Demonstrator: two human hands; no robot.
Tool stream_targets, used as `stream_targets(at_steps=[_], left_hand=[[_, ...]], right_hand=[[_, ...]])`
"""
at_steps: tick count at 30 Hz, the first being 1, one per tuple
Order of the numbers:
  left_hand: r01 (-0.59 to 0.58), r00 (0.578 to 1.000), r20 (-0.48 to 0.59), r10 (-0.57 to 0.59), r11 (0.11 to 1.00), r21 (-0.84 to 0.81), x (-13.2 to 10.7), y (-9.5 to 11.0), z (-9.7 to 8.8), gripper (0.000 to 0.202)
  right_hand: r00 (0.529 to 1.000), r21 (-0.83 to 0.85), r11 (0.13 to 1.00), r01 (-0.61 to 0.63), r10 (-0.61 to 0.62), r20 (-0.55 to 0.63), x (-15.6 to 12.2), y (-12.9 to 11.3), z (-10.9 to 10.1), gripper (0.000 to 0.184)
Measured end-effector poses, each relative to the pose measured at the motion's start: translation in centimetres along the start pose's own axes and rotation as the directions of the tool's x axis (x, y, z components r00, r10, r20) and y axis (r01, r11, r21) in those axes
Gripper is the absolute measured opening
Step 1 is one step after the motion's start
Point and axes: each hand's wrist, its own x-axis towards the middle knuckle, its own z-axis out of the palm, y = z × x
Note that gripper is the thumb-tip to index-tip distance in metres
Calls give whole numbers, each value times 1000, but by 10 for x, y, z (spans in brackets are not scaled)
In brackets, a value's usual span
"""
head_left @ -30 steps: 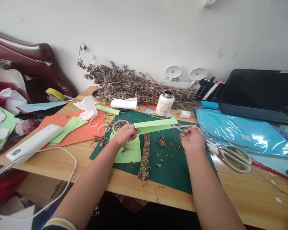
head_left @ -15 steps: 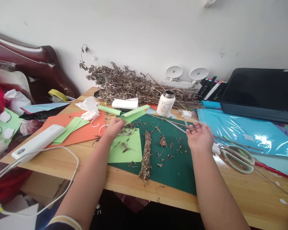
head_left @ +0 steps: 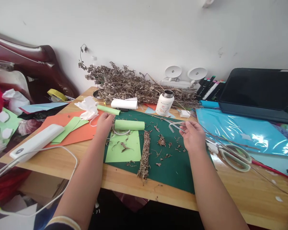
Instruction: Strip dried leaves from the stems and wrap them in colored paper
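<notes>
My left hand lies open on the dark green cutting mat, its fingertips at the left end of a rolled light green paper tube. The tube rests on the mat above a flat light green sheet and a white tape ring. My right hand hovers over the mat's right part, with its fingers pinched on a thin grey metal tool. A stick wrapped in dried plant bits lies between my hands, amid scattered dry crumbs.
A heap of dried twigs lines the wall behind a white bottle. Scissors lie right of my hand beside blue plastic sheets and a black case. Orange paper and a white device sit left.
My left hand carried the green paper to the left, and it now lies rolled on the mat, released. My right hand opened, then closed its fingers on the metal tool.
</notes>
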Motion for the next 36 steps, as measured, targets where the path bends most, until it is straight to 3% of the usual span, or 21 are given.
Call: stream_targets(at_steps=[9, 21, 36], left_hand=[[-49, 997, -69, 34, 970, -238, -2, 6, 2, 14], [-44, 998, -63, 29, 964, -262, -3, 3, 4, 15], [-49, 996, -89, 25, 961, -272, -2, 4, 6, 15]], right_hand=[[989, -11, 999, -39, 41, 144, -4, 0, 0, 19], [989, -42, 999, -3, 9, 149, -3, 1, -1, 17], [978, 65, 997, 32, -45, 201, -5, -3, -1, 15]])
